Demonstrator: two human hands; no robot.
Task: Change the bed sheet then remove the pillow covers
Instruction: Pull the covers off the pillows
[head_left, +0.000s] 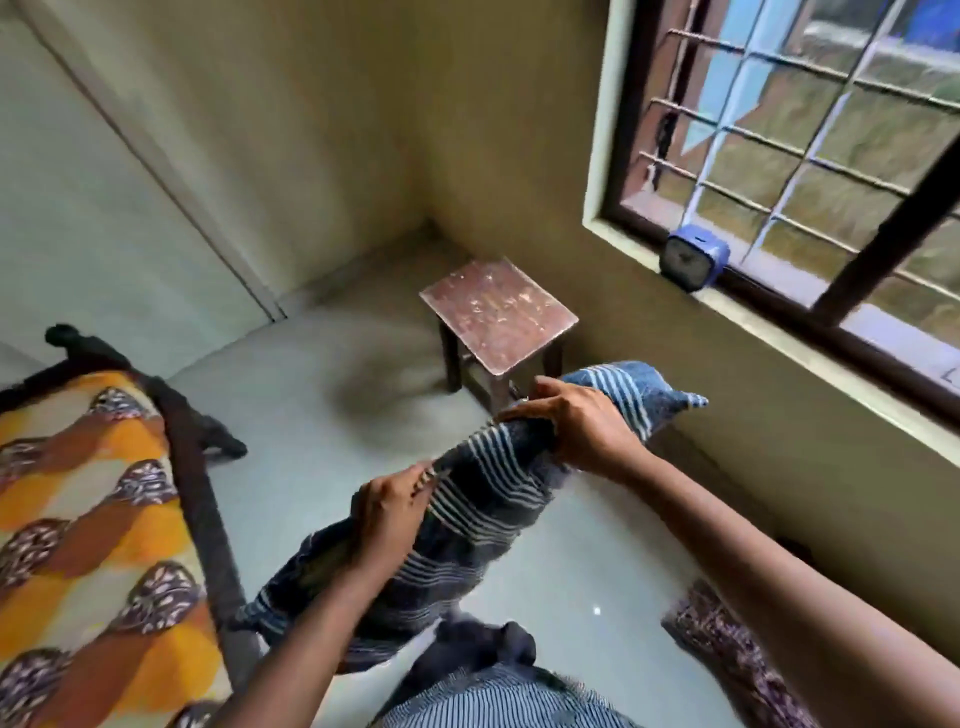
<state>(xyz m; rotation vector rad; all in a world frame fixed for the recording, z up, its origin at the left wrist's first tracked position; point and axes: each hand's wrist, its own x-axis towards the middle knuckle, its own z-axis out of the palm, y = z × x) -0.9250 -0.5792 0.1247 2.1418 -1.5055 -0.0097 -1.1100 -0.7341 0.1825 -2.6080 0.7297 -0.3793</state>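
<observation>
I hold a long pillow in a dark blue cover with white stripes (483, 483) above the floor, slanting from lower left to upper right. My left hand (387, 512) grips the cover near the middle, where the fabric is bunched. My right hand (576, 423) clutches the cover higher up, near the far end, whose lighter blue corner (670, 400) sticks out past my fingers. The bed (88, 499) at the left carries an orange, brown and cream patterned sheet inside a dark wooden frame (197, 467).
A small worn wooden stool (498, 314) stands in the room's corner just beyond the pillow. A blue alarm clock (693, 257) sits on the window sill (831, 358) at the right. A patterned cloth (737, 654) lies on the pale floor at the lower right.
</observation>
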